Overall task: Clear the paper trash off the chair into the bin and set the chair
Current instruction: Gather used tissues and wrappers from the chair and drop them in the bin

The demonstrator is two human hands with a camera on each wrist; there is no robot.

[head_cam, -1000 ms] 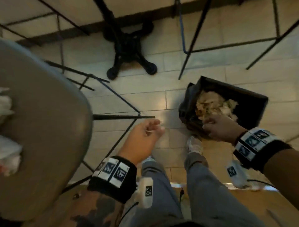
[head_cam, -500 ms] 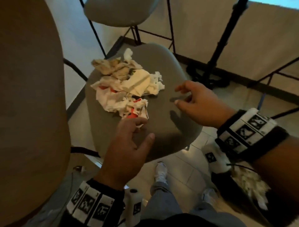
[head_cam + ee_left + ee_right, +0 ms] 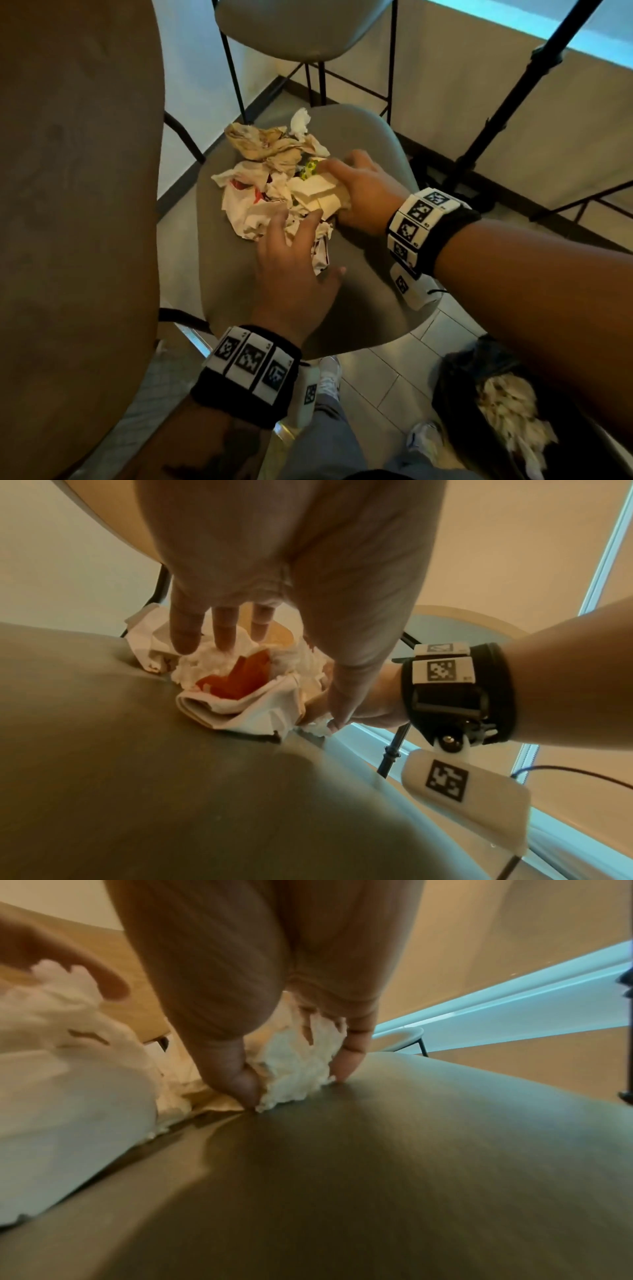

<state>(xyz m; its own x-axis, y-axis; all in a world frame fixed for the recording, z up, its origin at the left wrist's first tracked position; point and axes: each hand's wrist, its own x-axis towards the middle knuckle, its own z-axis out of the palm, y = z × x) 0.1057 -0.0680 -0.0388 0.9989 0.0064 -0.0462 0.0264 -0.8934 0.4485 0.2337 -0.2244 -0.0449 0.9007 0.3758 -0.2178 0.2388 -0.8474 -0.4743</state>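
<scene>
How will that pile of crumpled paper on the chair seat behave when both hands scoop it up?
The paper pile is many separate crumpled napkins and wrappers, so it will likely compress and shed loose bits. It looks light and soft: the white tissue bunches under the right hand. The left hand lies flat against it, so pieces may slide along the smooth chair seat.

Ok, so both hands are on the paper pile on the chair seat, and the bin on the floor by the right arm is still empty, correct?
Not quite: the bin is not empty. The head view shows crumpled paper already in it. The rest holds: the left hand and right hand are both on the paper pile on the chair seat.
</scene>
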